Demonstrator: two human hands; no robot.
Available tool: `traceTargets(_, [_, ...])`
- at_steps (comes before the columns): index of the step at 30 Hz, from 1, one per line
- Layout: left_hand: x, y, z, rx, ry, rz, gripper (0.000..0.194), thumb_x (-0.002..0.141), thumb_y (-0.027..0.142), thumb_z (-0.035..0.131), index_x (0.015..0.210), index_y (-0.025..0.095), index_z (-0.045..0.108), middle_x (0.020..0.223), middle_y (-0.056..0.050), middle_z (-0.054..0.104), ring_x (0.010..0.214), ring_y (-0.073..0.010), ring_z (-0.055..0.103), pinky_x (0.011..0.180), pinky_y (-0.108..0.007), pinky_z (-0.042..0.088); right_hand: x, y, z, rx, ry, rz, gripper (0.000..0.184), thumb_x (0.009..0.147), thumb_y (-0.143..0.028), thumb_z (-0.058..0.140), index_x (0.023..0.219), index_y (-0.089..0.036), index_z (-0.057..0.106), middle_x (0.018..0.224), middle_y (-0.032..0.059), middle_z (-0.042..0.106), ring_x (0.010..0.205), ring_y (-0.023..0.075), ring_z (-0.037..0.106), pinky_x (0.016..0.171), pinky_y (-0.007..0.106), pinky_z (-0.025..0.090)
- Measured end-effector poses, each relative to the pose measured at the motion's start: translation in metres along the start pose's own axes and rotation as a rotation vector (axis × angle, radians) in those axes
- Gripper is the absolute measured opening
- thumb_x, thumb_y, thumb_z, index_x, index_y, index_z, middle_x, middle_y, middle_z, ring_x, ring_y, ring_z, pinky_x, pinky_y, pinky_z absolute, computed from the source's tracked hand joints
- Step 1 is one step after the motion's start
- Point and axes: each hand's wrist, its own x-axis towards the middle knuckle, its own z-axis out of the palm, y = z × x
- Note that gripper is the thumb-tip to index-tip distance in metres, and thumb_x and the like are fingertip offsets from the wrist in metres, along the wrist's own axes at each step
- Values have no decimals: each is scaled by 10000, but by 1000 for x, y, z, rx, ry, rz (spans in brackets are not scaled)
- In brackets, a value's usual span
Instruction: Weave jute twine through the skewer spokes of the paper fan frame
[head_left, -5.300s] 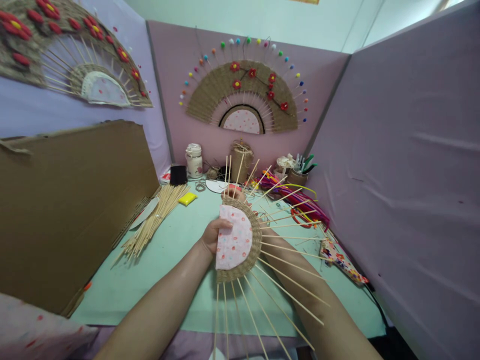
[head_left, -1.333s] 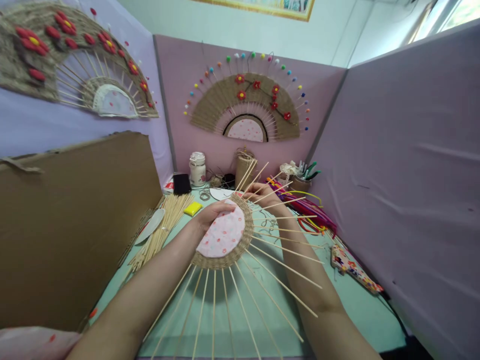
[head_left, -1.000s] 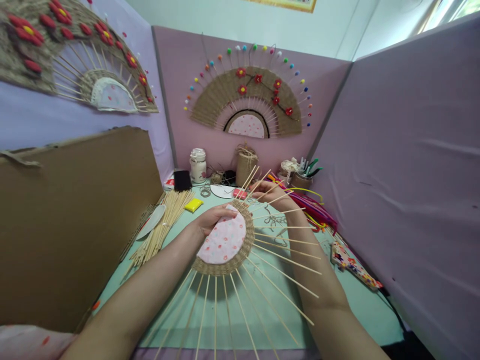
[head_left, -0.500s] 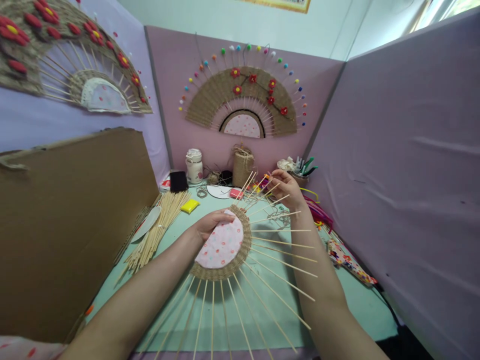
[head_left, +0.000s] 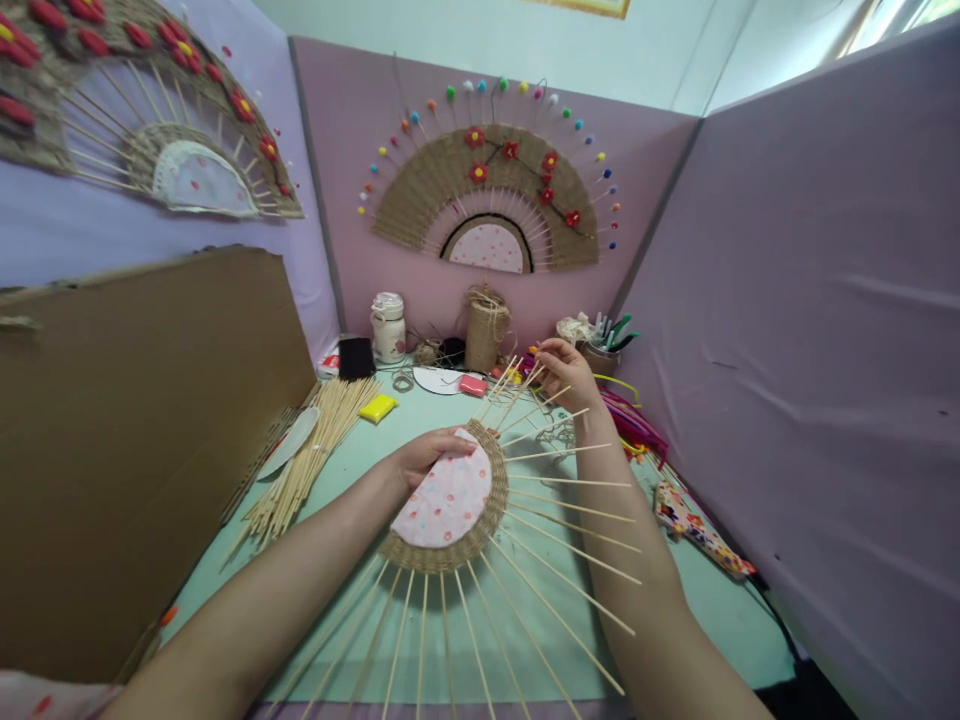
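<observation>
My left hand (head_left: pixel 429 455) grips the upper left edge of a half-made woven fan (head_left: pixel 442 500), thumb over its pink flowered cloth centre. A rim of woven twine borders the cloth. Several thin bamboo sticks (head_left: pixel 570 520) spread from that rim to the right and downward, some passing in front of my right forearm. My right hand (head_left: pixel 566 375) is raised beyond the upper sticks, its thumb and fingers pinched together close to a stick tip. Whatever lies between those fingertips is too fine to make out. Loose twine (head_left: pixel 555 435) lies on the table behind the sticks.
A bundle of bamboo sticks (head_left: pixel 307 465) and a yellow packet (head_left: pixel 378 408) lie left, by a cardboard sheet (head_left: pixel 150 430). Along the back stand a white jar (head_left: pixel 388 328) and a twine spool (head_left: pixel 486 335). A flower-patterned glue gun (head_left: pixel 701 530) rests right. Finished fans (head_left: pixel 420 190) hang behind.
The fan has turned from near upright to a slant, its sticks pointing lower. My right hand has come from behind its rim up and right to the stick tips; lately both hands barely shift.
</observation>
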Motion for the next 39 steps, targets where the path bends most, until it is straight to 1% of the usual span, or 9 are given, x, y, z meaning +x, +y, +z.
traceTargets(4, [0, 0, 4, 20, -17, -3, 46, 657, 119, 647, 667, 75, 636, 588, -80, 666, 510, -157, 624, 510, -233, 456, 1, 19, 1, 22, -15, 123, 288, 562, -268, 748, 767, -212, 554, 691, -41, 565, 613, 90, 541, 600, 243, 456])
traceTargets(7, [-1, 2, 8, 36, -33, 8, 68, 653, 133, 660, 684, 76, 638, 601, -81, 667, 516, -152, 621, 509, -223, 448, 2, 38, 13, -28, 7, 175, 294, 532, -290, 750, 726, -182, 558, 663, -34, 567, 556, 78, 515, 544, 233, 417])
traceTargets(11, [-3, 4, 13, 26, -12, 98, 153, 631, 112, 676, 779, 96, 637, 639, -54, 669, 530, -138, 614, 534, -226, 453, -2, 67, 42, -174, 42, 173, 316, 510, -325, 742, 721, -170, 566, 591, -46, 531, 474, 59, 423, 480, 225, 344])
traceTargets(14, [-4, 4, 12, 15, 9, 139, 200, 623, 108, 685, 814, 106, 624, 672, -52, 669, 558, -143, 619, 565, -239, 460, -9, 85, 70, -238, 13, 135, 327, 509, -373, 735, 694, -175, 552, 638, -20, 555, 553, 89, 474, 537, 244, 376])
traceTargets(17, [-4, 3, 11, 7, 45, 154, 201, 604, 103, 698, 786, 102, 612, 685, -58, 665, 592, -150, 624, 609, -250, 465, -17, 98, 96, -242, -76, 140, 291, 544, -385, 714, 672, -202, 528, 654, -11, 554, 632, 125, 512, 585, 265, 400])
traceTargets(20, [-4, 3, 10, 7, 89, 156, 234, 601, 96, 697, 820, 105, 616, 711, -59, 672, 617, -154, 630, 638, -259, 470, -24, 104, 111, -260, -116, 167, 239, 584, -368, 695, 664, -227, 520, 649, -13, 549, 660, 144, 521, 592, 273, 407])
traceTargets(25, [-3, 5, 14, -115, 75, 155, 153, 696, 155, 620, 845, 122, 631, 725, -58, 685, 673, -174, 650, 712, -286, 472, -25, 96, 105, -299, -80, 144, 190, 614, -312, 687, 672, -217, 533, 670, -11, 555, 674, 139, 529, 619, 273, 412])
traceTargets(30, [1, 6, 17, -248, 60, 98, 241, 795, 241, 508, 913, 80, 643, 780, -105, 700, 773, -213, 660, 808, -330, 455, -19, 86, 86, -290, -9, 101, 224, 598, -315, 695, 695, -183, 544, 718, 9, 581, 663, 127, 522, 633, 269, 410])
traceTargets(39, [0, 4, 17, -106, -30, 264, 240, 773, 131, 560, 1006, 125, 615, 937, -83, 673, 831, -161, 638, 851, -296, 434, -11, 80, 73, -299, 108, 54, 263, 575, -375, 679, 699, -173, 563, 659, 14, 582, 628, 137, 532, 587, 276, 426])
